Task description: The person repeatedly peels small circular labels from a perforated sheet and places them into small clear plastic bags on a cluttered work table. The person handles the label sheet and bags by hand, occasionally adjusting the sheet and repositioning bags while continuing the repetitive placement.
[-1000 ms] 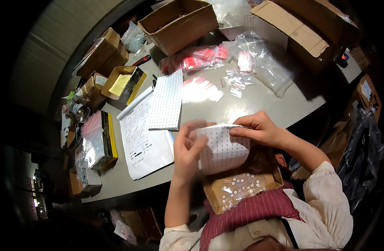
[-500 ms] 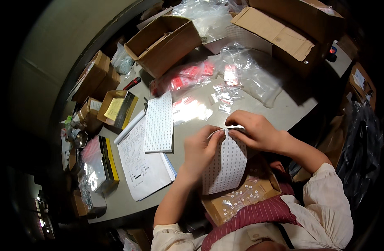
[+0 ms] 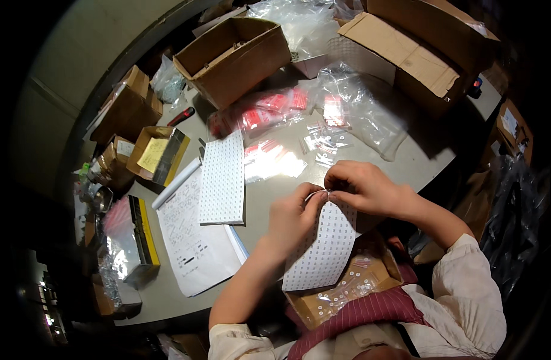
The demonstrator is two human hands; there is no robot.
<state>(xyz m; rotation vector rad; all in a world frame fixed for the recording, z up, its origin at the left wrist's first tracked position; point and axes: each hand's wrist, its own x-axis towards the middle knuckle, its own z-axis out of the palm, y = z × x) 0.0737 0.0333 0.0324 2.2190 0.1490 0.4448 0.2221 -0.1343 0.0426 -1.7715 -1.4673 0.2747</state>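
Note:
A white sheet of small printed labels (image 3: 324, 246) hangs at an angle between my hands, its lower end over a shallow cardboard box (image 3: 380, 279) at my lap. My left hand (image 3: 292, 215) pinches the sheet's upper edge between thumb and fingers. Close beside it, my right hand (image 3: 366, 189) has its thumb and fingers pressed together at the top right corner. Whether a single label sits between those fingertips is hidden. Inside the box lie small clear bags (image 3: 341, 292) with round white labels on them.
Left of my hands, a stack of label sheets (image 3: 223, 180) lies partly over an open notebook (image 3: 197, 240). Beyond are small clear bags (image 3: 324, 141), red-printed bags (image 3: 269, 111), a large clear plastic bag (image 3: 371, 120) and an open carton (image 3: 233, 63). A red-handled cutter (image 3: 181, 116) lies farther left.
The fingertips of both hands have drawn closer together at the sheet's top edge. The sheet's lower end has swung slightly left and down. The whole view has shifted a little.

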